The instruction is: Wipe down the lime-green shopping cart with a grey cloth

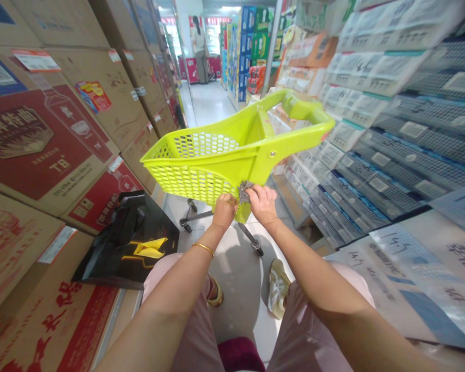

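Observation:
A lime-green plastic shopping cart [201, 160] stands in a shop aisle just ahead of my knees, its handle [310, 111] up to the right. My left hand [223, 211] is curled in a fist against the cart's lower rear corner. My right hand [261, 202] is closed beside it, pinching a small grey cloth [244, 192] against the same corner. A gold bangle [203, 248] is on my left wrist. The cart's dark wheeled frame [220, 225] shows beneath the basket.
Stacked cardboard cartons [58, 139] wall the left side, with a black bag [132, 240] resting on them. Shelves of boxed goods [391, 129] line the right. The aisle floor [209, 103] runs ahead to a person [200, 49] standing far off.

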Demonstrator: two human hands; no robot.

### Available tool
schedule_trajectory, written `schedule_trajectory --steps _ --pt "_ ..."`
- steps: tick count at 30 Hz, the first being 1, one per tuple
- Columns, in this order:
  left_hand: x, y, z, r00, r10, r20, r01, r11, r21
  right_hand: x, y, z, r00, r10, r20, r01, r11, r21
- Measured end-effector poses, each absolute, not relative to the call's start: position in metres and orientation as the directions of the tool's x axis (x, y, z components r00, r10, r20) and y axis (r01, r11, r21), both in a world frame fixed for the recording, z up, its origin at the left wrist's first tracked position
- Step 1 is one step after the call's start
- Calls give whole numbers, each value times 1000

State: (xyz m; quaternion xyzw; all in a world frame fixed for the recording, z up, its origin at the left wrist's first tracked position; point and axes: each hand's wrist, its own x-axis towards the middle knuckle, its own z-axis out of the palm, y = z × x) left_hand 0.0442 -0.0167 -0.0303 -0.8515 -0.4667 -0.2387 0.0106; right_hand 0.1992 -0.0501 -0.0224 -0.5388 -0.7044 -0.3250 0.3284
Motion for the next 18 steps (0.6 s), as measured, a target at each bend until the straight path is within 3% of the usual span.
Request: schedule_trajectory --steps 3,9,14,18 --pt "44 -18 -28 462 794 395 812 -558 172 197 -58 -46 -311 628 714 946 279 166" --pt "43 -19 -26 455 787 417 802 -566 191 199 -62 -59 -406 639 653 911 335 238" --pt "43 -19 -26 444 807 389 806 -550 221 199 -52 -17 -292 625 724 950 280 142" --pt "44 -20 -24 437 803 405 804 -551 223 203 -45 19 -146 508 849 980 191 54"
